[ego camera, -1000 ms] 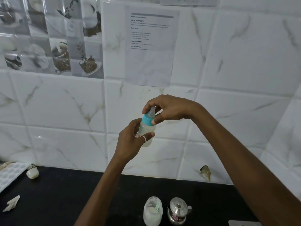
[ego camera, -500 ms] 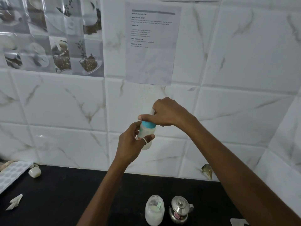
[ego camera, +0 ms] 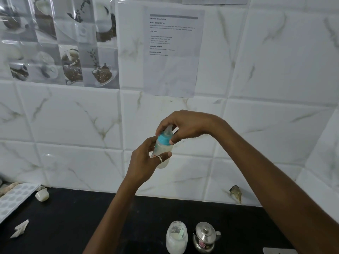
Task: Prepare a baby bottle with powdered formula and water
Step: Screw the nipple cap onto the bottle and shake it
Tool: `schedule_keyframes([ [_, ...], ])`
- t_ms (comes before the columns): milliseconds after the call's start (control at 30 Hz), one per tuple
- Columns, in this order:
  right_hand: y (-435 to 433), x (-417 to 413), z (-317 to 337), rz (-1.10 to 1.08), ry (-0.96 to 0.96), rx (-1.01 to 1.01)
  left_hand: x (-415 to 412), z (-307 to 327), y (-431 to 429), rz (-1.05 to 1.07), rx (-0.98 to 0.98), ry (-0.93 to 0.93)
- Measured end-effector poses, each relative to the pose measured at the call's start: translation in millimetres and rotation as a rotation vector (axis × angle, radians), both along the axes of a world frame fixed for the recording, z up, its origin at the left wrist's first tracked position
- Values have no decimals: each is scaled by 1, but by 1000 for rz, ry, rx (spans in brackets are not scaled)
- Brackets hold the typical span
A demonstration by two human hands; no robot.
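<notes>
At the near edge of the black bench stand a clear rounded jar of white powder and, just beside it, a shiny steel lidded pot. Above them the left hand grips the body of a translucent baby bottle with a blue collar (milky inside, slightly tilted); the right hand pinches its collar from above. Behind, a printed sheet hangs on the white tiled wall.

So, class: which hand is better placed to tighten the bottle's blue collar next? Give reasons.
The right hand: its fingers pinch the blue collar from above, while the left hand grips the bottle below, steadying it.
</notes>
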State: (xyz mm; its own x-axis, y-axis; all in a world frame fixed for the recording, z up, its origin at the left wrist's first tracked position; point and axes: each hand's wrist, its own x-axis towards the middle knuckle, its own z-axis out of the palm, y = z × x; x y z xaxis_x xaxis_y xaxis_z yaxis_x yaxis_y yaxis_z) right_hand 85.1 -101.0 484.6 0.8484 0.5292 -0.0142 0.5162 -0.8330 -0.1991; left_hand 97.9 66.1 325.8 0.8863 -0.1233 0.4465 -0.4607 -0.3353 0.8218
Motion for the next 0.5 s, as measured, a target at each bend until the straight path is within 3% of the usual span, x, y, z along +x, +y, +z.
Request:
schedule_keyframes([
  [333, 24, -1, -40, -386, -379, -56, 1, -10, 6, -17, 19, 3],
  [400, 25, -1, -43, -404, -389, -78, 1, -12, 8, -16, 21, 11],
  [500, 18, -1, -35, -298, -238, -48, 1, -13, 13, -20, 15, 24],
])
